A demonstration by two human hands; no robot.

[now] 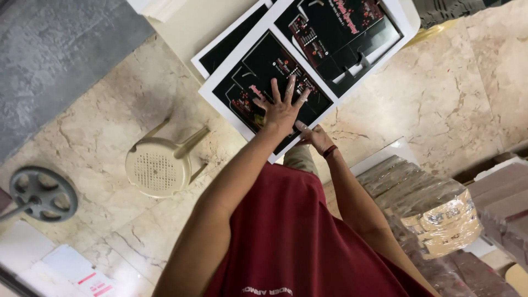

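Note:
A stack of large white sheets printed with black flat box layouts (330,33) lies on a pale table in front of me. My left hand (282,107) rests flat on the nearest printed sheet (231,91), palm down and fingers spread. My right hand (313,135), with a red band on its wrist, is at the near edge of the same sheet, its fingers curled on that edge. My red shirt fills the bottom of the view.
A beige plastic stool (159,165) stands on the marble floor to the left. A grey metal handwheel (41,192) sits at far left, with white papers (71,269) below it. Film-wrapped brown bundles (429,209) are stacked on the right.

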